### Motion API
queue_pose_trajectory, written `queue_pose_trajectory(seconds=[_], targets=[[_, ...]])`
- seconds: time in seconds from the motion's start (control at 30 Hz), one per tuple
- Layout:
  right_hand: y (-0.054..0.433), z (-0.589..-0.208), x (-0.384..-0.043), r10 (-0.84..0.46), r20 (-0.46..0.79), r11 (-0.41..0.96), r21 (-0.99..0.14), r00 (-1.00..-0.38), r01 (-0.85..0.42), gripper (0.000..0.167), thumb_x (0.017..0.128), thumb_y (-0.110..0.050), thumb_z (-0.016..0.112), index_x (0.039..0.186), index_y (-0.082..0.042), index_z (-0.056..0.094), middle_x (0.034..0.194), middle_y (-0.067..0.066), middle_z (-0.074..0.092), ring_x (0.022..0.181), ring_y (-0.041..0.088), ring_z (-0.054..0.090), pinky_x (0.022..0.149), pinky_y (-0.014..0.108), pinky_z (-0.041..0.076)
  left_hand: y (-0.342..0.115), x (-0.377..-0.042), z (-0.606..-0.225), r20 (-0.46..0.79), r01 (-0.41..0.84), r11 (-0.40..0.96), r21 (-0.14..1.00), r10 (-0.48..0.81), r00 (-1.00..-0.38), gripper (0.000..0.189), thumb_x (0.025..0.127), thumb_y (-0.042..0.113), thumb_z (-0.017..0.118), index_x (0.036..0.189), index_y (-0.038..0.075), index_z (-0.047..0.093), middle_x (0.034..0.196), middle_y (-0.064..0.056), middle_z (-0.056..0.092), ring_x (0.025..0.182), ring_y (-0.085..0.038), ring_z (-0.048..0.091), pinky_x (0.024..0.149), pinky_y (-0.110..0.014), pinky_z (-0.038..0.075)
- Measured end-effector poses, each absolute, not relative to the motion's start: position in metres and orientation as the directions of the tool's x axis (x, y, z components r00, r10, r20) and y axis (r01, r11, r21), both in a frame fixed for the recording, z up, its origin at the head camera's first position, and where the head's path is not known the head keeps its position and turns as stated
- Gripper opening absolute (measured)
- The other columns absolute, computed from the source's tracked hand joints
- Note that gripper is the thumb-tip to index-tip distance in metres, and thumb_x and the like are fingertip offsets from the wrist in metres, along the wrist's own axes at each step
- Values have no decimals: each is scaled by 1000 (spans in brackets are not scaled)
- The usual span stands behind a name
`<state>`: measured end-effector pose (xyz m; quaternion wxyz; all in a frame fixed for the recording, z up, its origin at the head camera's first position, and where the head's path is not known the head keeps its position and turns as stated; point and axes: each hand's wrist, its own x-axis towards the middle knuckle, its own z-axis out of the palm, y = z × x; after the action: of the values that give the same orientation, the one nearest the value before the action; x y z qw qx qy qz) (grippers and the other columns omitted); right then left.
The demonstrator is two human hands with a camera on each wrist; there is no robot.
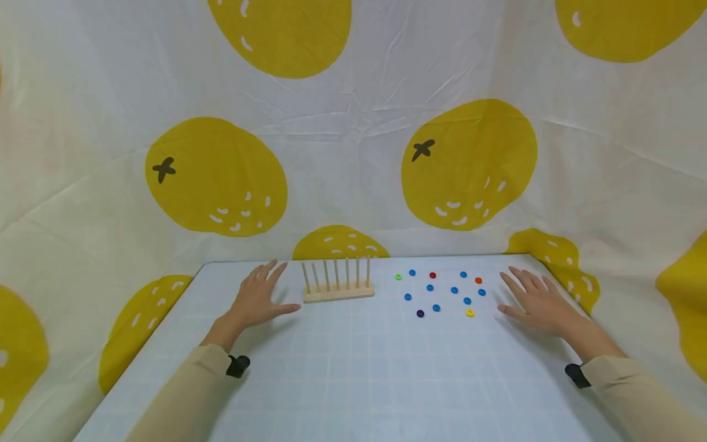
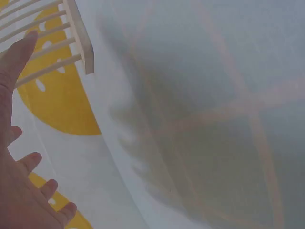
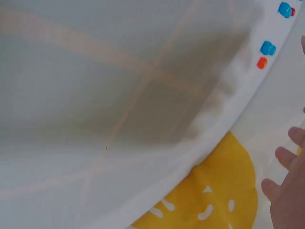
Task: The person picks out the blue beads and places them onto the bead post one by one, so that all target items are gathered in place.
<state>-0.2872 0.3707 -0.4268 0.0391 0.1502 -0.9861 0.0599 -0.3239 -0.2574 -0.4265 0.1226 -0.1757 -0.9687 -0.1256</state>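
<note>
In the head view my left hand (image 1: 258, 298) hovers over the table's left side, fingers spread, holding nothing. Just right of it stands a wooden peg rack (image 1: 339, 294), a flat base with a row of several upright pegs, all bare. My right hand (image 1: 536, 302) is over the right side, its fingers spread too and nothing in them. Between the rack and that hand lie several small rings: mostly blue (image 1: 436, 307), plus a green ring (image 1: 398, 277), a red ring (image 1: 432, 275), an orange ring (image 1: 478, 280), a yellow ring (image 1: 470, 313) and a dark purple ring (image 1: 420, 314).
A pale checked cloth covers the table (image 1: 353, 380). Behind it and at both sides hangs a white curtain (image 1: 353, 172) printed with big yellow fruits. The rack stands near the table's back edge. Each wrist wears a black strap-on device (image 1: 239, 366).
</note>
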Motion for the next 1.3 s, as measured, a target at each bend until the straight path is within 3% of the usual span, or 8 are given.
queue_pose_trajectory(seconds=[0.13, 0.23, 0.4, 0.53, 0.77, 1.0, 1.3], targets=[[366, -432, -289, -314, 134, 935, -127, -940, -331, 87, 96, -43, 68, 158, 3, 27, 159, 33, 23, 141, 56, 23, 112, 74, 15, -252, -330, -432, 249, 350, 878, 327, 277, -928, 108, 78, 57, 83, 160, 8, 31, 162, -24, 30, 142, -52, 30, 105, -75, 31], [362, -435, -291, -305, 142, 933, -154, -942, -325, 87, 95, -39, 71, 157, 3, 27, 157, 33, 25, 138, 57, 28, 110, 74, 21, -247, -333, -432, 205, 319, 848, 423, 254, -945, 108, 79, 50, 86, 160, 8, 29, 162, -23, 28, 143, -51, 29, 109, -73, 28], [358, -438, -295, -256, 121, 924, -261, -959, -280, 86, 94, -36, 73, 155, 5, 29, 154, 35, 27, 134, 57, 30, 105, 77, 26, -239, -338, -430, 125, 262, 783, 564, 233, -964, 109, 80, 39, 89, 161, 7, 24, 163, -24, 23, 147, -48, 24, 116, -68, 23], [355, -440, -299, -232, 105, 907, -334, -967, -254, 83, 95, -33, 72, 154, 8, 30, 153, 38, 27, 135, 57, 29, 105, 77, 26, -235, -341, -432, 89, 222, 735, 641, 216, -972, 108, 80, 33, 90, 161, 6, 23, 164, -25, 22, 144, -49, 31, 114, -65, 30], [348, -437, -303, -190, 42, 875, -446, -981, -189, 79, 97, -31, 71, 153, 8, 31, 150, 39, 29, 133, 56, 33, 106, 74, 31, -226, -346, -438, 61, 179, 697, 694, 191, -980, 104, 81, 28, 89, 161, 7, 25, 161, -24, 29, 132, -47, 46, 106, -61, 43], [341, -438, -312, -134, -17, 856, -505, -991, -107, 74, 97, -29, 70, 150, 10, 35, 144, 37, 39, 122, 50, 49, 100, 63, 46, -222, -354, -447, 16, 122, 658, 743, 165, -986, 100, 81, 27, 89, 158, 5, 30, 159, -24, 35, 131, -46, 48, 107, -58, 43], [336, -441, -326, -77, -81, 837, -547, -994, -20, 64, 97, -24, 70, 143, 12, 42, 135, 35, 52, 113, 44, 55, 97, 57, 51, -217, -361, -455, -37, 51, 597, 800, 135, -990, 86, 83, 24, 87, 153, 1, 41, 152, -21, 46, 128, -38, 52, 105, -52, 46]])
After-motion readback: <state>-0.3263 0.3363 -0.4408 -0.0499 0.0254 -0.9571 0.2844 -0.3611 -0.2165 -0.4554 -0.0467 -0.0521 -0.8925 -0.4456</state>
